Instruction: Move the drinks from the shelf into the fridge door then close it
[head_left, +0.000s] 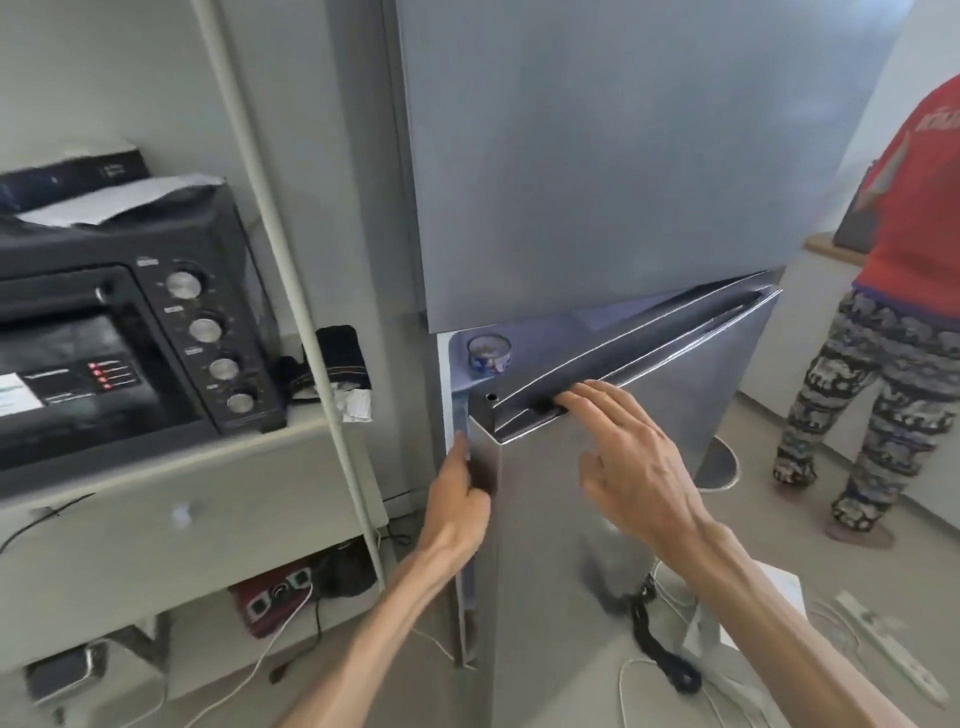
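Note:
The silver lower fridge door (613, 519) stands partly open, hinged at the right, its free edge swung toward me. My left hand (457, 499) grips that free left edge, fingers curled round it. The fingers of my right hand (623, 457) lie spread and flat on the door's front, fingertips at the recessed handle along its top. Through the gap at the top I see the lid of one drink can (488, 353) inside the fridge. The rest of the fridge interior is hidden by the door.
A white shelf unit (171, 467) at the left carries a black toaster oven (130, 332). Cables and a power strip (275, 597) lie on the floor below. Another person (883, 338) stands at the right by a counter. A black strap (660, 654) lies on the floor.

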